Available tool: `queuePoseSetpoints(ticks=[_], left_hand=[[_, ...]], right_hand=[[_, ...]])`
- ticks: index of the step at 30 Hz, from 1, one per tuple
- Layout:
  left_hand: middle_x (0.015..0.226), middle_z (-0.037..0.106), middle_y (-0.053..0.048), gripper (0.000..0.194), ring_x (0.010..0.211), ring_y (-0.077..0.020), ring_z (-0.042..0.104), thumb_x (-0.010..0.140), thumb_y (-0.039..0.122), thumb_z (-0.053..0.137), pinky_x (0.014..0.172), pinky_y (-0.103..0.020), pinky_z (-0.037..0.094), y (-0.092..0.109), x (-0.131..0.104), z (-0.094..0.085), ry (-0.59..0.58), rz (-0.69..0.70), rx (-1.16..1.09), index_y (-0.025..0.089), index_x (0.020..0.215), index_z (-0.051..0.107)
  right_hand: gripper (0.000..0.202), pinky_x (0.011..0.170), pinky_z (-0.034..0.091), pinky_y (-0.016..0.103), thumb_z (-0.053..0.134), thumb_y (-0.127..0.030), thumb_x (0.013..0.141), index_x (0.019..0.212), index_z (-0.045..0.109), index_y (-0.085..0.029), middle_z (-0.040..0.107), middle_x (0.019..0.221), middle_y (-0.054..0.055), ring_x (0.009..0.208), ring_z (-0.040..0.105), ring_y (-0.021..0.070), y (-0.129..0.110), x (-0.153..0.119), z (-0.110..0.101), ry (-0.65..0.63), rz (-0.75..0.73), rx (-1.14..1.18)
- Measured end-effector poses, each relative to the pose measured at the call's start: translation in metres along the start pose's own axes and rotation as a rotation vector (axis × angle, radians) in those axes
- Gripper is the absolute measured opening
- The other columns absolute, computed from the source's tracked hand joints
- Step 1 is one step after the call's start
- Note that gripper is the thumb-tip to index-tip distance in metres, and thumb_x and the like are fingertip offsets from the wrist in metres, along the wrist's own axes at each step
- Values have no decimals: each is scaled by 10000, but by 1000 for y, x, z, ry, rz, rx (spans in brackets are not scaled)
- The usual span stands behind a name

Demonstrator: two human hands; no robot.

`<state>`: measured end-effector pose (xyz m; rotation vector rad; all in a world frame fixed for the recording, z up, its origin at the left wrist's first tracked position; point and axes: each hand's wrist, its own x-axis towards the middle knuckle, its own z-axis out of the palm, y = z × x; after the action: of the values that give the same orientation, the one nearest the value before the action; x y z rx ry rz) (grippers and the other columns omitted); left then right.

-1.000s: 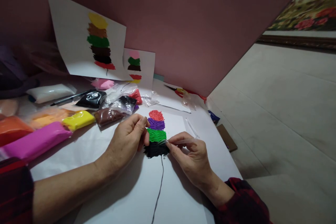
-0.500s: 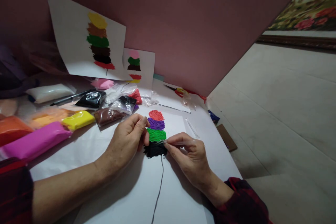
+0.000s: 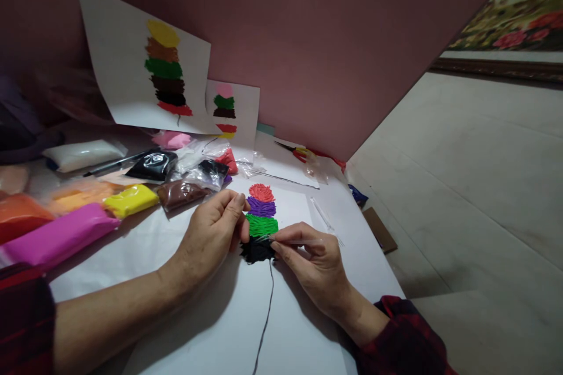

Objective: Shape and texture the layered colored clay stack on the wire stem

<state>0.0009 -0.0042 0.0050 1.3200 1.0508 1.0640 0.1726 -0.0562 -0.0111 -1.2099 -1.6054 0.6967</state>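
Observation:
A stack of textured clay patches lies on a white sheet (image 3: pixel 292 205): a coral round (image 3: pixel 262 192), a purple band (image 3: pixel 262 207), a green band (image 3: pixel 263 225) and a black band (image 3: pixel 257 250). From the black band a thin dark line (image 3: pixel 266 316) runs down the paper. My right hand (image 3: pixel 312 258) pinches a thin clear plastic clay tool (image 3: pixel 303 241), its tip on the upper part of the black clay. Beside the stack's left side is my left hand (image 3: pixel 220 222), fingers curled and thumb against them; whatever they may hold is hidden.
Bagged clay lies left, including magenta (image 3: pixel 61 234), yellow (image 3: pixel 132 201), brown (image 3: pixel 181 194) and black (image 3: pixel 153 165). Two sample sheets (image 3: pixel 118 58) lean on the pink wall (image 3: pixel 308 41). Scissors (image 3: pixel 299 153), a thin rod (image 3: pixel 285 178) and another clear tool (image 3: pixel 322 214) lie behind and right.
My right hand has shifted slightly left with the clear tool, whose tip has moved over the black clay. My left hand stays nearly still.

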Motion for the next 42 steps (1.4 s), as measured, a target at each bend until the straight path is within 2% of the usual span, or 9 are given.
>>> queuePoseSetpoints(ticks=[6,10,16,31,42], left_hand=[[475,546,50,251,407,-104,423,890,409,456,429,-208,331,1,0,0,12,2,2,200,759,507],[473,545,51,261,408,-103,416,893,417,447,425,-208,323,1,-1,0,10,-11,24,204,751,498],[478,545,52,261,413,-103,415,895,419,443,430,-206,325,2,0,0,5,-14,30,206,752,493],[473,542,60,262,412,-97,412,904,420,432,429,-201,330,-1,1,0,-9,-7,21,204,771,496],[479,544,61,258,411,-98,417,907,419,432,426,-203,328,-2,1,0,-16,-4,8,206,773,492]], right_hand=[[63,601,548,300,634,-150,813,829,688,-178,684,785,47,663,635,153,-5,1,-3,86,-139,-5],[51,539,515,274,639,-140,794,763,667,-168,646,700,28,609,605,145,-7,0,-6,116,-115,-87],[54,526,519,273,614,-159,805,765,650,-159,638,684,28,580,600,143,-5,-1,-4,50,-57,-130],[60,550,530,284,599,-149,820,792,651,-162,635,732,41,652,612,161,0,-1,-5,-1,-59,-93],[66,623,544,316,609,-138,823,826,668,-168,666,780,52,698,629,168,-2,0,-3,-47,-102,-74]])
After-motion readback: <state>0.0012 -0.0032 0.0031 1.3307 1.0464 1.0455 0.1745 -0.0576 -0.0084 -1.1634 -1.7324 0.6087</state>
